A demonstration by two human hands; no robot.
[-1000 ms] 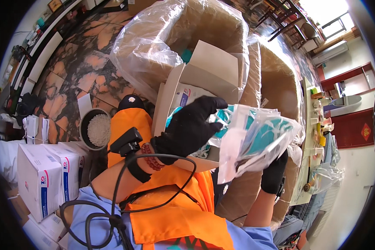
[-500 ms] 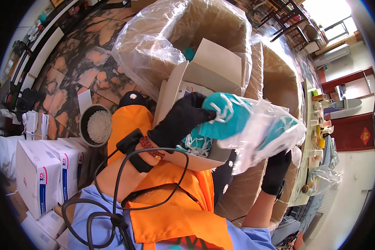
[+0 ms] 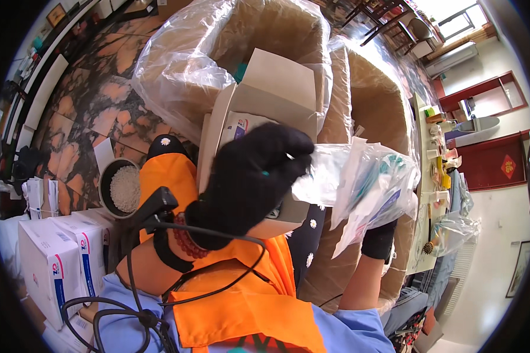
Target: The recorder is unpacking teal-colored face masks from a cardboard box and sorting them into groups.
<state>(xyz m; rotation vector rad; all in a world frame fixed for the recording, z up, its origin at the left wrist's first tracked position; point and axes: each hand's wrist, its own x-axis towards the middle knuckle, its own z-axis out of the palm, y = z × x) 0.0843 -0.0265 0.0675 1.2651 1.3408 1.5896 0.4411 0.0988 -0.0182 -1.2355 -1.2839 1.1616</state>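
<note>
My left hand (image 3: 259, 170), in a black glove, is above an open carton (image 3: 280, 79) by my lap. Its fingers are pinched at the edge of a clear plastic bag (image 3: 321, 176). On the right, my black-gloved right hand (image 3: 380, 238) holds a bunch of clear bags (image 3: 377, 188) from behind and below; its fingers are mostly hidden. Teal material, like face masks, shows through these bags. Inside the carton lies a white printed packet (image 3: 241, 125). My left hand covers most of the carton's inside.
Two large boxes with clear liners (image 3: 176, 53) (image 3: 383, 94) stand ahead. A dark pot of white pieces (image 3: 125, 188) is left of my knee. White cartons (image 3: 53, 265) are stacked at lower left. A black cable (image 3: 129, 265) loops over my left arm. A cluttered table (image 3: 419, 235) stands right.
The teal masks with white loops have left my left hand's grasp and are out of sight. That hand now pinches at the clear bag. The view has shifted slightly.
</note>
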